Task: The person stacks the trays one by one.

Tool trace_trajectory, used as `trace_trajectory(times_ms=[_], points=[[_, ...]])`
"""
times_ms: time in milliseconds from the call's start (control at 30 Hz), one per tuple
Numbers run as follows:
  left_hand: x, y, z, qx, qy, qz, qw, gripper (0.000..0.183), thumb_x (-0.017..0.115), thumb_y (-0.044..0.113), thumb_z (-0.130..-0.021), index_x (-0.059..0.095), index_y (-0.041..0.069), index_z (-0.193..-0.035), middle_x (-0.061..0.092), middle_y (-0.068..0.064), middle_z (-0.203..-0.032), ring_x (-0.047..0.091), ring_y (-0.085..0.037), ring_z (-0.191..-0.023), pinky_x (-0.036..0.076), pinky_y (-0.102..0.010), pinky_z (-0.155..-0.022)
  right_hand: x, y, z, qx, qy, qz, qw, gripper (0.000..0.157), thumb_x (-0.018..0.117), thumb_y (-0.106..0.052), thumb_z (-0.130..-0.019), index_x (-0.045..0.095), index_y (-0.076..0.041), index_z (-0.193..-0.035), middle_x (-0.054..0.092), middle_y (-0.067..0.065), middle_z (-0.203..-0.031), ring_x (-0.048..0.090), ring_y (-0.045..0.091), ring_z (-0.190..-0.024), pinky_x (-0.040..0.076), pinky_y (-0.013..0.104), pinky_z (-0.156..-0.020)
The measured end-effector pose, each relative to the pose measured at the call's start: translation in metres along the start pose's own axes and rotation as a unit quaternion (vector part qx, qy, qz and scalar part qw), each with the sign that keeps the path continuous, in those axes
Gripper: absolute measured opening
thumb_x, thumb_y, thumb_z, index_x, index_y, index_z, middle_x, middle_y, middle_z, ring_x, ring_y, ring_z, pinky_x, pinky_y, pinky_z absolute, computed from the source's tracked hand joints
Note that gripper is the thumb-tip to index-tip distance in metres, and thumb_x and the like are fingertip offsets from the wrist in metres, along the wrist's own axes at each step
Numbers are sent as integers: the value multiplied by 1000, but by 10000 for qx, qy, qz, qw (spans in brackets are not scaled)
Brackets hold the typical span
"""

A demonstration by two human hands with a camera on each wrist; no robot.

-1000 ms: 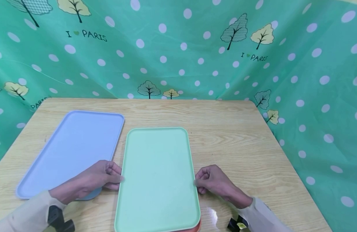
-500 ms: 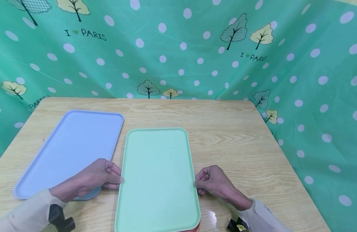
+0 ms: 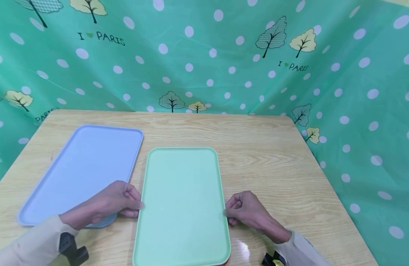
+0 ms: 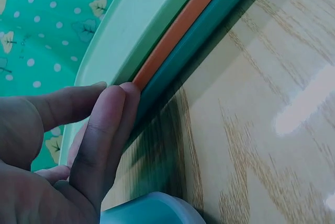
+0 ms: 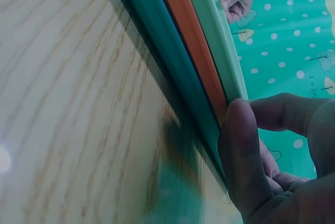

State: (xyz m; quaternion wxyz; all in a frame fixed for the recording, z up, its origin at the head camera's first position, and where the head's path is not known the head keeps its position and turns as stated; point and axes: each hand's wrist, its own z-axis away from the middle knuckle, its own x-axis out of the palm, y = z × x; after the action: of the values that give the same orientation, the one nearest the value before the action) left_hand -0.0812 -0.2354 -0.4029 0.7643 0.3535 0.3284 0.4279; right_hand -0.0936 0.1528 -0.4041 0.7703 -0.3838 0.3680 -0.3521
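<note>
A light green tray (image 3: pixel 182 199) lies lengthwise in front of me, on top of a stack. Under it the wrist views show an orange tray (image 4: pixel 180 30) and a dark teal tray (image 5: pixel 157 25) at the bottom. My left hand (image 3: pixel 122 201) pinches the green tray's left rim, thumb on top and fingertips against the side by the orange edge. Opposite it, my right hand (image 3: pixel 245 210) pinches the right rim in the same way. The inner parts of the lower trays are hidden by the green one.
A blue tray (image 3: pixel 94 159) lies on the left of the wooden table (image 3: pixel 257 147), partly under my left forearm. Its near corner sits close to the stack. A green dotted curtain (image 3: pixel 197 48) hangs behind the table and along its sides.
Both hands keep their hold on the green tray's sides, and the trays stay in place. Only the head view has shifted slightly.
</note>
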Motion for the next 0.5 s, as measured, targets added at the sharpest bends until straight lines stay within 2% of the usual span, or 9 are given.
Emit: trace_trajectory(times_ms=[267, 367, 500], points=[[-2, -2, 1, 77, -202, 89, 9997, 19, 69, 9, -88, 60, -5, -96, 64, -6, -82, 70, -15, -74, 60, -29, -71, -6, -2, 1, -127, -123, 83, 9998, 17, 72, -8, -84, 65, 5, -93, 69, 10, -73, 67, 18, -62, 60, 32, -61], [-5, 0, 3, 150, -223, 149, 9995, 14, 67, 7, -90, 60, -4, -93, 63, -6, -82, 69, -16, -77, 60, -29, -71, -12, -7, 1, -303, 43, 249, 9992, 15, 70, -7, -86, 66, 4, -94, 69, 11, -76, 67, 19, -64, 59, 32, -62], [-18, 9, 9, 269, -8, -118, 9996, 9, 64, 7, -90, 59, -2, -89, 64, -6, -79, 67, -18, -76, 60, -30, -70, -20, -21, -2, -640, 302, 426, 9966, 12, 68, -4, -86, 67, 3, -96, 69, 13, -82, 67, 21, -70, 60, 33, -65]])
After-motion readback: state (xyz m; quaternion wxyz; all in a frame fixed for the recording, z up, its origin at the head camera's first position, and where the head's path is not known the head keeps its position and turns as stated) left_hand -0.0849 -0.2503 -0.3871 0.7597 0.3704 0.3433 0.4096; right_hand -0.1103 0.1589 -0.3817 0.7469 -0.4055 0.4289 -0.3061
